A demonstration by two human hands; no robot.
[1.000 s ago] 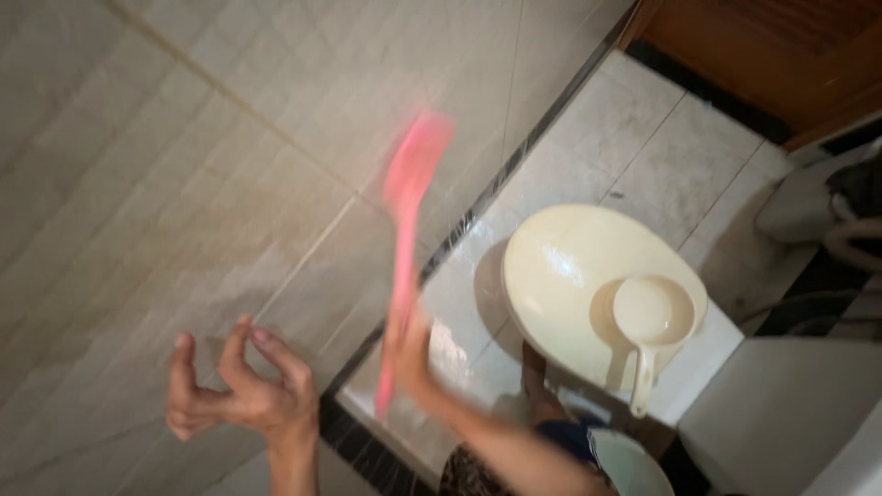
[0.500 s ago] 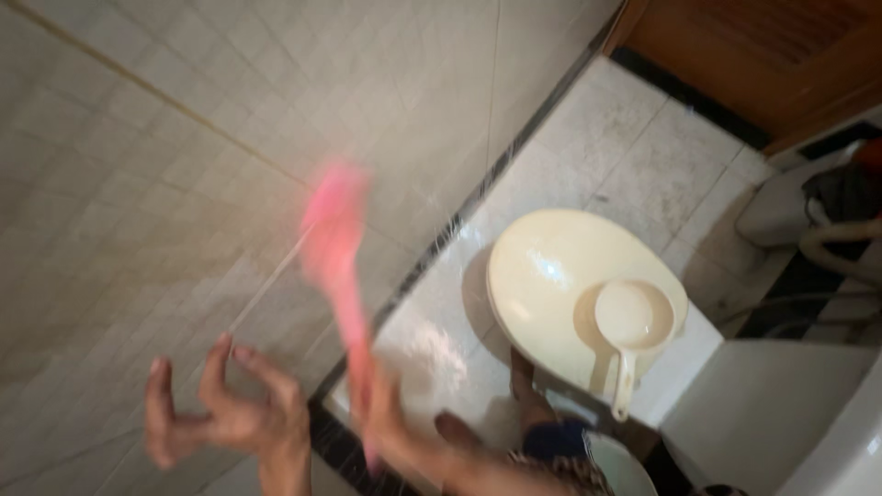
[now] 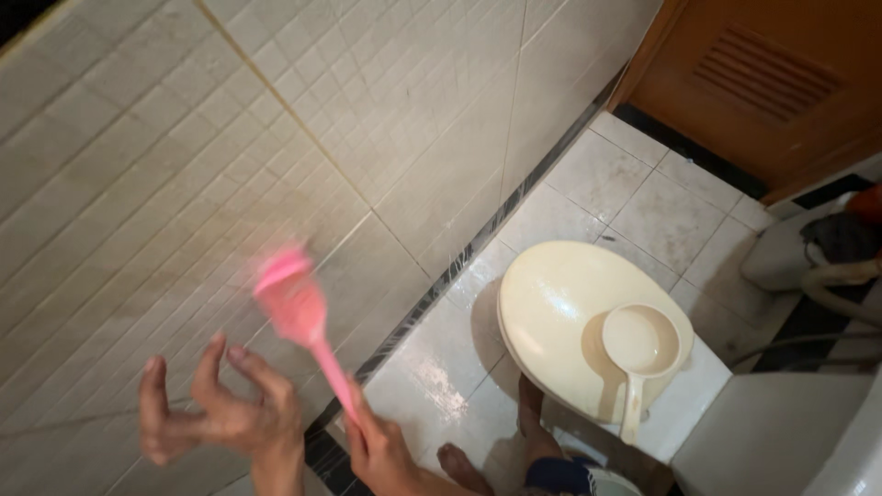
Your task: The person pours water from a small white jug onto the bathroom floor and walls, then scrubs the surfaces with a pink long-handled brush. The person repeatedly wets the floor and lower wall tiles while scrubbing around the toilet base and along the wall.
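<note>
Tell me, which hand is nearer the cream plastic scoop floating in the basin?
Right. The right hand, gripping the pink brush, sits left of the cream plastic scoop in the cream basin. The left hand, fingers spread and empty, is farther left, before the tiled wall.

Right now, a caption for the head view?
Right hand scrubs tiled wall with pink brush; left hand open.

Wall tiles [image 3: 184, 138] left of the cream basin [image 3: 560, 303] lie open. The basin, dipper [image 3: 640, 342] inside, fills the wet floor [image 3: 643, 197]; a wooden door [image 3: 763, 83] closes the far side.
</note>
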